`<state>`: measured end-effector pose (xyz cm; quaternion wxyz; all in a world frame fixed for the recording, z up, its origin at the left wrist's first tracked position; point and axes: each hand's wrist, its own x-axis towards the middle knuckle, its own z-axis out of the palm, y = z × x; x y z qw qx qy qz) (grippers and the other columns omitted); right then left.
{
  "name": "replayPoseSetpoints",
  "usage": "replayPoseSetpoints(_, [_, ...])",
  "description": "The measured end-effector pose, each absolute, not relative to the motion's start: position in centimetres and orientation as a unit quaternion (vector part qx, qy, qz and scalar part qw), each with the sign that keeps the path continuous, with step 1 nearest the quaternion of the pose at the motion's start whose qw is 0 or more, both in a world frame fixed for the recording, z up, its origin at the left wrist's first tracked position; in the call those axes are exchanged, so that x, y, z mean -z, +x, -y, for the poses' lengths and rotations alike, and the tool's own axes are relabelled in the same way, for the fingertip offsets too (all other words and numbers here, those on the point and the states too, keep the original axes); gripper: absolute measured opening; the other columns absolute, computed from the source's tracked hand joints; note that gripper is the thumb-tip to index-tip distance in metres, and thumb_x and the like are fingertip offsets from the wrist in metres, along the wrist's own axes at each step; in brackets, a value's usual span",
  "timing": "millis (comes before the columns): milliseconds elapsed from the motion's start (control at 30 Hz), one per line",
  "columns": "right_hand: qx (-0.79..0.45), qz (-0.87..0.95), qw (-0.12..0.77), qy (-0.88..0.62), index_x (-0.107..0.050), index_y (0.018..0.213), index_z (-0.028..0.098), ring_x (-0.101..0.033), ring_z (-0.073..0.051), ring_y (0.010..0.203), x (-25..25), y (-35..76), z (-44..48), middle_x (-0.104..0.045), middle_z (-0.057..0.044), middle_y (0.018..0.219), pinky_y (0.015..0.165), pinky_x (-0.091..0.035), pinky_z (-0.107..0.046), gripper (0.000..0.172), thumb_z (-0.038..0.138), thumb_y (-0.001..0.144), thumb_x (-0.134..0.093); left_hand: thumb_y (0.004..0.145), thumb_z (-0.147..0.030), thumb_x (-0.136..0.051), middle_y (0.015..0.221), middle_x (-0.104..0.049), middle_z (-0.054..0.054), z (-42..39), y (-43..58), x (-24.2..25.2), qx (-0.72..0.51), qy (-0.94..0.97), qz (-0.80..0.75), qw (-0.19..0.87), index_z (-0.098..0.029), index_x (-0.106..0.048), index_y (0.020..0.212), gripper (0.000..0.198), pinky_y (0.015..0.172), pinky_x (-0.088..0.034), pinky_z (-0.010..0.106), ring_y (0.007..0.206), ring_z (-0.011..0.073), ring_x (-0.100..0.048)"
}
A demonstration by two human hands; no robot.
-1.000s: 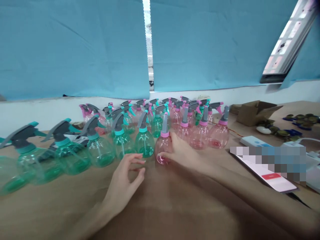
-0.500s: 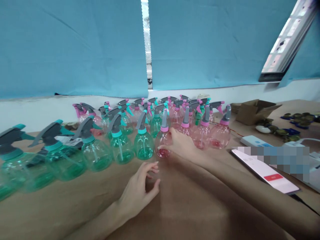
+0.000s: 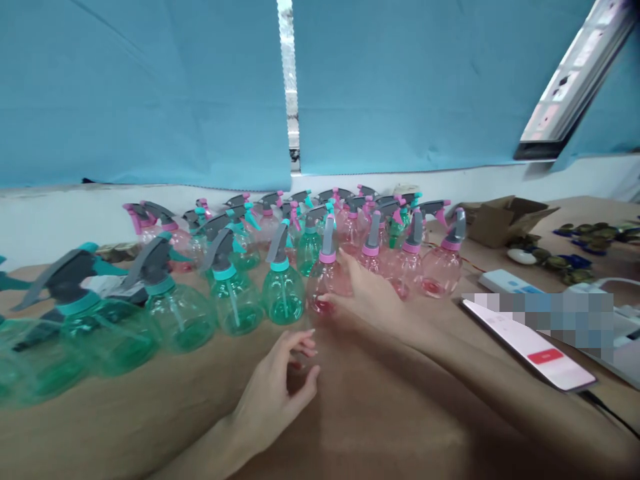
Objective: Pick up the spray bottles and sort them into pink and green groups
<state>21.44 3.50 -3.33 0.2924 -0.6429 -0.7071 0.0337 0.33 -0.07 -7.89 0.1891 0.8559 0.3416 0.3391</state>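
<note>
A pink spray bottle (image 3: 320,283) with a grey trigger head stands upright at the middle of the front row. My right hand (image 3: 373,293) is around its right side, thumb across the front; the other fingers are partly hidden behind it. My left hand (image 3: 280,387) hovers over the table in front of the bottles, fingers curved and apart, with nothing in it. Just left of the held bottle is a green spray bottle (image 3: 283,297) with a turquoise collar. Another pink spray bottle (image 3: 404,270) stands to the right of my right hand.
More green spray bottles (image 3: 110,333) line the front left, with mixed pink and green ones behind. On the right lie a phone (image 3: 530,343) with a cable, a white power strip (image 3: 507,283) and an open cardboard box (image 3: 503,223). A blue curtain (image 3: 400,87) hangs behind.
The view has shifted slightly, so the green bottles at left appear nearer and further left. My right hand stays at the pink spray bottle; my left hand has barely moved.
</note>
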Motion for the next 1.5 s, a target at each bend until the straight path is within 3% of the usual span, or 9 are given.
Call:
replayPoseSetpoints(100, [-0.018,0.709,0.329,-0.623,-0.039,0.134,0.022,-0.062,-0.032,0.099,3.1,23.3,-1.7,-0.06,-0.012,0.123,0.077,-0.048,-0.043,0.062,0.05,0.081,-0.057,0.084,-0.012,-0.049,0.098,-0.06,0.002,0.0,0.3,7.9,-0.343,0.854,-0.346,0.183,-0.028,-0.036,0.119,0.041,0.071,-0.058,0.032,0.088,0.0159,-0.065])
replayPoseSetpoints(233, [-0.011,0.677,0.351,-0.647,-0.052,0.118,0.022,-0.064,-0.023,0.072,3.1,26.6,0.0,-0.067,-0.008,0.098,0.067,-0.048,-0.038,0.039,0.045,0.086,-0.051,0.085,-0.013,-0.048,0.096,-0.06,0.002,-0.2,0.3,8.0,-0.351,0.848,-0.356,0.173,-0.028,-0.037,0.117,0.037,0.071,-0.058,0.032,0.086,0.0161,-0.066])
replayPoseSetpoints(367, [-0.003,0.652,0.336,-0.68,-0.049,0.122,0.016,-0.063,-0.028,0.074,4.0,29.0,-0.3,-0.066,-0.011,0.091,0.062,-0.047,-0.038,0.048,0.045,0.084,-0.052,0.086,-0.015,-0.049,0.097,-0.061,0.002,-0.5,0.3,8.1,-0.359,0.844,-0.358,0.172,-0.027,-0.039,0.117,0.035,0.07,-0.059,0.031,0.085,0.0161,-0.066])
replayPoseSetpoints(633, [-0.022,0.658,0.345,-0.669,-0.035,0.136,0.014,-0.064,-0.034,0.093,4.7,28.1,-3.2,-0.063,-0.019,0.113,0.075,-0.047,-0.043,0.072,0.053,0.08,-0.057,0.085,-0.015,-0.051,0.094,-0.061,0.002,-0.8,0.1,8.3,-0.376,0.838,-0.354,0.178,-0.026,-0.042,0.116,0.034,0.07,-0.059,0.029,0.082,0.0148,-0.067])
replayPoseSetpoints(767, [-0.014,0.623,0.343,-0.703,-0.04,0.129,0.013,-0.065,-0.037,0.086,5.4,27.2,-4.4,-0.067,-0.017,0.095,0.067,-0.047,-0.042,0.072,0.062,0.077,-0.054,0.085,-0.015,-0.05,0.094,-0.061,0.002,-0.6,0.0,8.3,-0.374,0.838,-0.349,0.192,-0.026,-0.041,0.116,0.034,0.07,-0.058,0.029,0.082,0.0144,-0.067])
replayPoseSetpoints(967, [-0.001,0.602,0.339,-0.723,-0.042,0.124,0.012,-0.063,-0.039,0.092,5.8,26.7,-5.4,-0.065,-0.02,0.102,0.067,-0.046,-0.041,0.068,0.063,0.079,-0.049,0.085,-0.014,-0.05,0.093,-0.061,0.001,-0.4,0.1,8.3,-0.37,0.834,-0.353,0.206,-0.026,-0.041,0.115,0.034,0.07,-0.057,0.028,0.083,0.0138,-0.066])
replayPoseSetpoints(1167, [0.005,0.604,0.312,-0.734,-0.047,0.114,0.012,-0.065,-0.038,0.08,5.4,26.2,-3.2,-0.067,-0.02,0.092,0.06,-0.044,-0.039,0.064,0.066,0.08,-0.045,0.086,-0.014,-0.05,0.088,-0.062,-0.001,-0.5,0.1,8.2,-0.362,0.833,-0.361,0.209,-0.027,-0.044,0.112,0.03,0.07,-0.056,0.027,0.08,0.0126,-0.065])
replayPoseSetpoints(1333, [0.041,0.619,0.249,-0.744,-0.051,0.104,0.017,-0.065,-0.031,0.059,5.1,25.8,0.9,-0.066,-0.008,0.064,0.045,-0.034,-0.03,0.066,0.076,0.074,-0.044,0.086,-0.016,-0.05,0.084,-0.065,-0.002,-0.7,0.2,7.8,-0.337,0.832,-0.381,0.223,-0.025,-0.05,0.102,0.019,0.066,-0.055,0.025,0.071,0.0117,-0.064])
replayPoseSetpoints(1500, [0.053,0.633,0.252,-0.73,-0.05,0.1,0.019,-0.065,-0.029,0.059,5.3,25.5,4.4,-0.066,-0.007,0.069,0.043,-0.034,-0.029,0.064,0.076,0.072,-0.048,0.086,-0.018,-0.05,0.088,-0.065,0.0,-0.6,1.8,7.3,-0.332,0.817,-0.399,0.252,-0.023,-0.053,0.097,0.012,0.06,-0.054,0.026,0.071,0.0139,-0.064])
